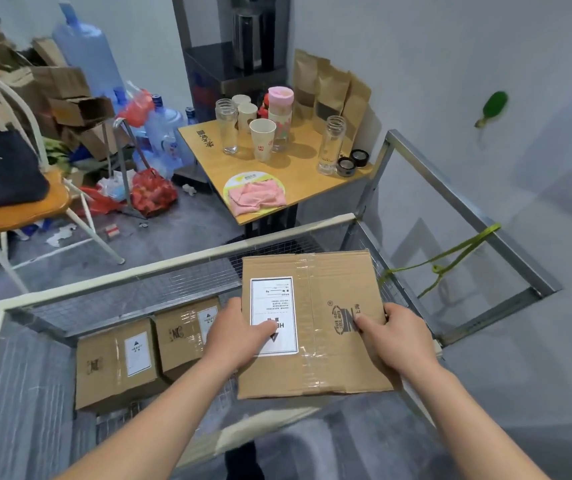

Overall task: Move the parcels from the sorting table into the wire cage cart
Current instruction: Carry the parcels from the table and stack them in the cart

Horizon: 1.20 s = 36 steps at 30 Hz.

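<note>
Head view: both hands, left hand (239, 336) and right hand (393, 336), have fingers clamped on the box (312, 323), held flat above the cart's (173, 263) empty right side.

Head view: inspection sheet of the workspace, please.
Surface: sorting table not in view; cage cart with mesh walls, open top.
Job's things: two taped boxes side by side on the cart floor by the far wall; a third box held over the cart's right part.
Clutter: side table with cups, jars, pink cloth; cardboard pile, water jugs and red bags on the floor.
Grippers: left hand and right hand grip the third box's sides, fingers on top.
Cables: nothing seen; a green strap tied to the cart frame.
Surroundings: chair at left, grey walls.
</note>
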{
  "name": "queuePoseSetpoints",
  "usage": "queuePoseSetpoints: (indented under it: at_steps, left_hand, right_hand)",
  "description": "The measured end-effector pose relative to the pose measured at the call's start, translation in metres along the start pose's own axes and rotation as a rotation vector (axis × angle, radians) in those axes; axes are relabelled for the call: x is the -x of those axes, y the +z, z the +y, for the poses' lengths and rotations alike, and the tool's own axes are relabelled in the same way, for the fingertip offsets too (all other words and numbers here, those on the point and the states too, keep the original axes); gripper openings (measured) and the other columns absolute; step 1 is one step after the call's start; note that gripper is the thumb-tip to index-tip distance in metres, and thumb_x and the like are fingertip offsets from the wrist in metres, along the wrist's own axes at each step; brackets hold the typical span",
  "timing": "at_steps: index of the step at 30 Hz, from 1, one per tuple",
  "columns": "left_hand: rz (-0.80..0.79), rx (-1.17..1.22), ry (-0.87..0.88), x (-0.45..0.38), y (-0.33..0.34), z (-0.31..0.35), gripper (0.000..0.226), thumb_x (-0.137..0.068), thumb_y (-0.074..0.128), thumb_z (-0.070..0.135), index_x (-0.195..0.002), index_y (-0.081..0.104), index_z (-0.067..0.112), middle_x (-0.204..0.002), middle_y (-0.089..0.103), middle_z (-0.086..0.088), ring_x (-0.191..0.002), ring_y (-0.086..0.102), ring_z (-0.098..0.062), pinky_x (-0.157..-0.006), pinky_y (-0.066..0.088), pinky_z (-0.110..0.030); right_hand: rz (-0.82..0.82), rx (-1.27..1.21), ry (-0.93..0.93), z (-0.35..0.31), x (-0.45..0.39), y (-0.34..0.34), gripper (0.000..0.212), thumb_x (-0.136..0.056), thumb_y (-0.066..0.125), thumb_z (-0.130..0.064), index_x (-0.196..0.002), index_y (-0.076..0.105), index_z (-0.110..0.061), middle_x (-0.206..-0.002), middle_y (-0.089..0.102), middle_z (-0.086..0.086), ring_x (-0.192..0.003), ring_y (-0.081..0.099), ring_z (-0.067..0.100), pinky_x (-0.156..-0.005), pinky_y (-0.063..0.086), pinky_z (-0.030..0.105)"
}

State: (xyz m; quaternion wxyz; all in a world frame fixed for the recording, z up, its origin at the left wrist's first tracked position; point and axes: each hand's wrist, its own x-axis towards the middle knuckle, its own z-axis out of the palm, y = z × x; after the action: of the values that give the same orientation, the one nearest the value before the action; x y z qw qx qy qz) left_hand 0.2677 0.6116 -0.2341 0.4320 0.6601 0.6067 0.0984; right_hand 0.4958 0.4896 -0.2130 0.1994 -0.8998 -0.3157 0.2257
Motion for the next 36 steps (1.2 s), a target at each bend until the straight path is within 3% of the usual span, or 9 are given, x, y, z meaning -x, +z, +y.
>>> queuePoseSetpoints:
  at_steps: [7, 16, 20, 26, 32, 36]
  left_hand:
    - [-0.046, 0.027, -0.016, -0.050, -0.014, 0.000, 0.049, -0.073, 0.076, 0.040, -0.112, 0.050, 0.026, -0.108, 0.063, 0.008, -0.093, 0.062, -0.013, -0.081, 0.054, -0.037]
    - [-0.033, 0.069, -0.116, -0.085, -0.024, -0.009, 0.057, -0.060, 0.076, 0.043, -0.109, 0.051, 0.026, -0.105, 0.064, 0.009, -0.093, 0.062, -0.014, -0.082, 0.054, -0.037]
    - [-0.005, 0.091, -0.187, -0.096, -0.018, -0.014, 0.056, -0.059, 0.077, 0.042, -0.106, 0.052, 0.023, -0.105, 0.063, 0.006, -0.094, 0.062, -0.016, -0.082, 0.054, -0.038]
    - [0.073, 0.134, -0.290, -0.106, 0.005, -0.017, 0.050, -0.068, 0.082, 0.034, -0.107, 0.053, 0.022, -0.105, 0.066, 0.007, -0.096, 0.064, -0.016, -0.087, 0.054, -0.039]
    - [0.105, 0.139, -0.401, -0.119, 0.044, -0.030, 0.051, -0.072, 0.085, 0.031, -0.109, 0.051, 0.020, -0.107, 0.066, 0.005, -0.096, 0.064, -0.017, -0.082, 0.054, -0.034]
    - [0.071, 0.144, -0.464, -0.128, 0.086, -0.056, 0.053, -0.071, 0.084, 0.031, -0.111, 0.051, 0.020, -0.110, 0.065, 0.005, -0.097, 0.063, -0.016, -0.082, 0.054, -0.034]
  right_hand:
    - [0.006, 0.032, 0.010, -0.037, -0.039, 0.008, 0.030, -0.082, 0.066, -0.054, -0.080, 0.062, -0.024, -0.083, 0.069, -0.005, -0.087, 0.064, 0.025, -0.080, 0.054, 0.042]
    - [-0.074, 0.045, -0.060, -0.065, -0.079, 0.025, 0.028, -0.078, 0.072, -0.054, -0.082, 0.064, -0.027, -0.081, 0.069, -0.012, -0.082, 0.064, 0.016, -0.071, 0.051, 0.035]
    - [-0.157, 0.047, -0.101, -0.067, -0.104, 0.037, 0.030, -0.077, 0.071, -0.056, -0.088, 0.066, -0.028, -0.086, 0.070, -0.013, -0.084, 0.066, 0.014, -0.076, 0.054, 0.037]
    - [-0.305, 0.085, -0.178, -0.064, -0.152, 0.055, 0.032, -0.078, 0.072, -0.055, -0.096, 0.066, -0.029, -0.090, 0.070, -0.013, -0.086, 0.064, 0.014, -0.073, 0.053, 0.034]
    - [-0.419, 0.143, -0.207, -0.045, -0.193, 0.082, 0.036, -0.077, 0.070, -0.056, -0.098, 0.063, -0.028, -0.093, 0.068, -0.012, -0.086, 0.064, 0.014, -0.078, 0.057, 0.039]
    - [-0.480, 0.192, -0.212, -0.018, -0.213, 0.113, 0.030, -0.081, 0.072, -0.052, -0.090, 0.059, -0.027, -0.089, 0.067, -0.010, -0.083, 0.063, 0.013, -0.071, 0.053, 0.034]
